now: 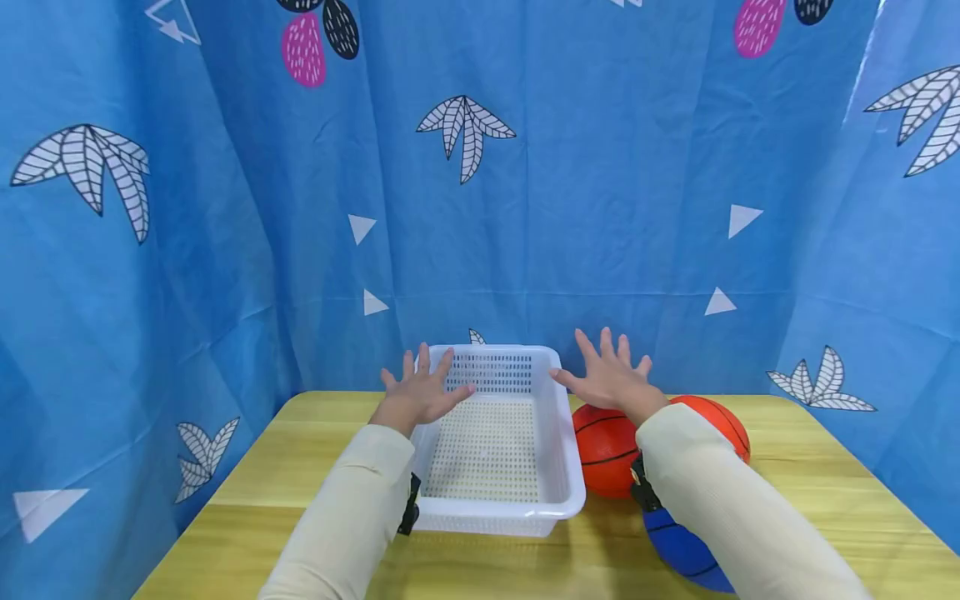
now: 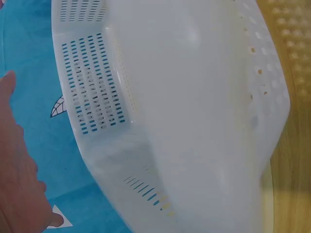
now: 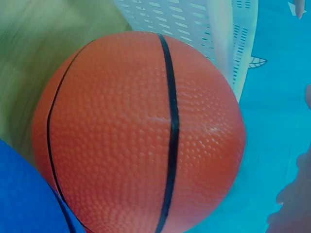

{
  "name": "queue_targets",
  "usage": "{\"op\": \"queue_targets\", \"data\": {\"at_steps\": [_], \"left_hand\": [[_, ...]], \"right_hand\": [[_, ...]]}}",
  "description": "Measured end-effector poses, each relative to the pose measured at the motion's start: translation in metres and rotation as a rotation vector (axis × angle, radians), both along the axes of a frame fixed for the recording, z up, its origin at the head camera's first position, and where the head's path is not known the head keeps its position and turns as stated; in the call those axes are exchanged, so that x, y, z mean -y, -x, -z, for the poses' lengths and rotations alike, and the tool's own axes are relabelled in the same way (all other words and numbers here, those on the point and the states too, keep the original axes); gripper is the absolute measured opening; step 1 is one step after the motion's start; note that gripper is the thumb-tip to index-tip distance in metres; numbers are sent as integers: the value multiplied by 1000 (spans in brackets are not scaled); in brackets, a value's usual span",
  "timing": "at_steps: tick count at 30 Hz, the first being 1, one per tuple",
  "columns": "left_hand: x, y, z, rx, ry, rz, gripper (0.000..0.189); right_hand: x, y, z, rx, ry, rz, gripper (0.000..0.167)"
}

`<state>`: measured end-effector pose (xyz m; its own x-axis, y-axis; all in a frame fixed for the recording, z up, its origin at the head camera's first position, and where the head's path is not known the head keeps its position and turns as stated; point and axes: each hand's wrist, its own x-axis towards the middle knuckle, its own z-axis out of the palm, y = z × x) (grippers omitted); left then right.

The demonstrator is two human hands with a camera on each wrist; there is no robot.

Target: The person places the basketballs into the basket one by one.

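Firstly, one white plastic basket [image 1: 487, 454], rectangular, slotted walls and perforated floor, at lower centre of the head frame, standing on a wood-grain table [image 1: 277, 475]. One left hand [image 1: 423, 393], left of centre: fingers straight and spread wide, holding nothing, overlapping the basket's left rim in the view; contact cannot be told. One right hand [image 1: 609, 375], right of centre: fingers likewise fanned wide, holding nothing, beside the basket's upper right corner. Two cream sleeves [image 1: 341, 517], entering from the bottom edge, a black strap [image 1: 411, 506] at the left wrist.

Item, orange ball [image 1: 603, 454], black-lined, just right of the basket; pebbled surface filling the middle of the right wrist frame. Item, second orange ball [image 1: 723, 423], farther right, partly hidden by the right arm. Item, blue ball [image 1: 682, 546], lower right, likewise partly covered. Backing: blue curtain [image 1: 585, 192] across the upper frame, printed with white leaves and triangles.
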<state>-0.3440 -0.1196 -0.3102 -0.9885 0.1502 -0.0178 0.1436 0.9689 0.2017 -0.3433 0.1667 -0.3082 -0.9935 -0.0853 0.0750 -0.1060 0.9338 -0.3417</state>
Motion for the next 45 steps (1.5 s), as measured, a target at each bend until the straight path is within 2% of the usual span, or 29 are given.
{"op": "queue_targets", "data": {"at_steps": [8, 14, 18, 22, 25, 29, 37, 41, 45], "left_hand": [[17, -1, -3, 64, -144, -46, 85], [30, 2, -3, 76, -268, -46, 85], [42, 2, -1, 103, -392, -30, 86], [53, -2, 0, 120, -505, -50, 89], [59, -9, 1, 105, -534, -93, 88], [68, -16, 6, 79, -548, -120, 83], [77, -26, 25, 71, -673, -123, 73], [80, -31, 34, 49, -744, -127, 60], [86, -37, 44, 39, -834, -163, 41]], "right_hand": [[-2, -6, -8, -10, 25, -33, 93], [-8, -15, -20, -45, 33, -65, 89], [-12, -23, -28, -68, 19, -81, 85], [-16, -29, -36, -72, -10, -97, 79], [-19, -35, -39, -67, -27, -118, 74], [-27, -47, -36, -60, -15, -151, 71], [-62, -69, -23, -81, 61, -197, 68], [-79, -77, -17, -99, 93, -197, 68], [-89, -84, -4, -113, 119, -202, 68]]}}
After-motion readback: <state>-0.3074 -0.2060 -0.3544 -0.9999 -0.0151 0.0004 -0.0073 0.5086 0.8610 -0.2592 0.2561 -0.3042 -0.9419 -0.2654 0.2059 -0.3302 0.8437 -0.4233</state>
